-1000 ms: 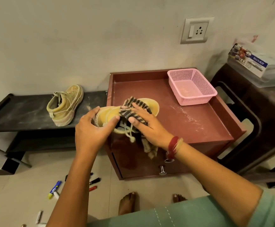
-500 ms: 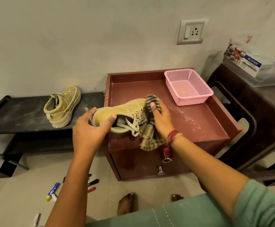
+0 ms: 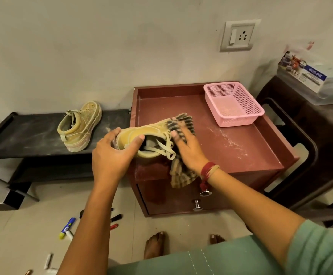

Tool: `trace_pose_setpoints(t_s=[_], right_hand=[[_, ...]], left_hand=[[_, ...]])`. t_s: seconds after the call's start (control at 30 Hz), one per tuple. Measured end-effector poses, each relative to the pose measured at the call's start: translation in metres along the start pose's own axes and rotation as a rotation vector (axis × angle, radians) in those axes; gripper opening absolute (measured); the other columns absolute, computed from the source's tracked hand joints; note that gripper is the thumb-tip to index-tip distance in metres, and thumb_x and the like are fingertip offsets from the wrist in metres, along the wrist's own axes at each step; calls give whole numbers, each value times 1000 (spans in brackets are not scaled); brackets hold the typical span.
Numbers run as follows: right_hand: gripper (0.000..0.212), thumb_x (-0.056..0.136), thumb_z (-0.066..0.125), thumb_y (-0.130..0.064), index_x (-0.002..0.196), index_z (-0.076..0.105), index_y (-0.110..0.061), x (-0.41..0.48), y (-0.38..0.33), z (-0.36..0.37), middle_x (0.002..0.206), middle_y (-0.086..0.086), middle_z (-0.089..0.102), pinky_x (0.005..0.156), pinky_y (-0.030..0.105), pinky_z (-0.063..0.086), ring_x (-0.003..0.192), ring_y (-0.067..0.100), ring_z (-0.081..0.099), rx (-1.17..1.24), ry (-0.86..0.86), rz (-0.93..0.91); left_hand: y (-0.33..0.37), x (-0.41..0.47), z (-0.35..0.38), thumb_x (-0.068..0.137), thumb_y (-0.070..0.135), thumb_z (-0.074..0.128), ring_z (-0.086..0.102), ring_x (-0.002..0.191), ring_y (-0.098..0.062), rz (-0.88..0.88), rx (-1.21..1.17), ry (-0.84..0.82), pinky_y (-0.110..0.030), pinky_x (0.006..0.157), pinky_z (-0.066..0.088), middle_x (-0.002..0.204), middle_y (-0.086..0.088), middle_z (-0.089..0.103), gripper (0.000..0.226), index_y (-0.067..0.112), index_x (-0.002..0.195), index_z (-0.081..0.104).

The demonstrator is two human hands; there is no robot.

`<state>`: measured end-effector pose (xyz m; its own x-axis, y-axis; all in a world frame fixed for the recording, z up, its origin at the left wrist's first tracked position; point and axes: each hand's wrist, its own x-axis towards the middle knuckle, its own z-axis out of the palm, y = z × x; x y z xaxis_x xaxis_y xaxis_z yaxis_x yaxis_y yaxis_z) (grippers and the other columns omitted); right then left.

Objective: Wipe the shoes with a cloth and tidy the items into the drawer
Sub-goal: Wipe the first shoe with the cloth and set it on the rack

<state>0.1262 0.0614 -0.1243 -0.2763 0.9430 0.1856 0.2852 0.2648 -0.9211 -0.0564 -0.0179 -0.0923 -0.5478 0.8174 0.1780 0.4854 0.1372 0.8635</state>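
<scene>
- The shoe [image 3: 142,132] is a tan lace-up sneaker with a thick pale sole and loose, light laces hanging over its side. It is held over the front left corner of the maroon desk [image 3: 241,151], heel toward the person.
- The left hand [image 3: 112,155] grips the heel, thumb hooked into the opening.
- The right hand [image 3: 189,149] lies flat with spread, motion-blurred fingers, pressing the cloth [image 3: 181,173] against the shoe's front. The cloth is striped dark and beige, and its loose end hangs below the wrist over the desk's front edge.
- The second shoe [image 3: 80,128], dusty and of the same tan, stands on the black shelf [image 3: 23,132] to the left, toe toward the wall.
- A pink basket [image 3: 239,121] sits at the desk's back right corner.
- The clear box [image 3: 314,76] at the far right has a blue label reading "MULTI-BOX".
- The marker [image 3: 67,228] on the floor has a blue label too small to read.
</scene>
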Motion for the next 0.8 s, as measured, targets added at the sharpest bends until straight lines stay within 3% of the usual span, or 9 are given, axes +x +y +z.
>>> trace_pose_setpoints(t_s=[0.07,0.17,0.23,0.33,0.43,0.53,0.67,0.73,0.8], right_hand=[[47,98,42,-25,143,30,-18,2,3,-2,148,-1,29,110,21,14,140,10,15,-11,-18,-28],[47,98,41,-30,141,37,-12,12,15,-14,146,6,38,114,34,23,137,20,31,-40,143,154],[47,98,42,-32,142,36,-15,4,11,-13,144,3,40,111,31,27,134,15,35,-19,58,69],[48,98,42,-28,144,29,-20,-6,19,-8,149,-2,31,112,24,19,137,9,24,-99,-76,4],[46,99,41,-31,140,39,-11,11,32,-23,143,9,43,111,40,30,133,25,37,-88,178,271],[43,98,41,-31,134,47,-7,8,22,-23,135,11,50,107,40,35,126,22,45,18,392,198],[47,99,39,-33,143,34,-20,-13,3,7,147,-8,32,113,24,20,139,7,23,21,36,-96],[49,99,39,-33,145,26,-27,-9,15,9,147,-16,23,115,27,15,143,8,12,-56,-21,-161],[50,99,38,-34,145,19,-31,3,30,0,152,-10,20,116,38,14,144,13,9,-194,23,-111]], left_hand=[[0,0,0,54,78,62,54,119,-14,-2,-1,-3,-42,98,49,130,3,60,95,25,132,56],[0,-2,0,54,78,63,55,117,-12,6,-4,2,-39,97,49,129,4,60,93,25,131,57],[-1,-3,0,56,76,64,56,115,-11,18,-10,6,-37,96,50,127,5,61,90,26,131,57],[-1,-3,0,56,77,64,56,115,-13,12,1,9,-40,96,50,128,4,61,90,26,131,56],[0,-3,0,56,77,64,55,117,-14,10,-10,10,-41,98,49,129,3,60,91,25,131,56],[0,-3,0,54,77,64,55,118,-13,6,-22,1,-39,98,48,131,4,59,93,25,132,56],[-3,1,-1,53,78,64,55,115,-14,-21,-20,-26,-43,95,51,130,3,59,93,29,131,56],[-3,3,-3,53,77,65,55,114,-13,-15,-13,-33,-43,94,51,129,4,59,91,29,130,57],[-4,4,-3,53,76,65,55,113,-13,-10,-12,-37,-42,94,51,128,3,59,91,28,130,58]])
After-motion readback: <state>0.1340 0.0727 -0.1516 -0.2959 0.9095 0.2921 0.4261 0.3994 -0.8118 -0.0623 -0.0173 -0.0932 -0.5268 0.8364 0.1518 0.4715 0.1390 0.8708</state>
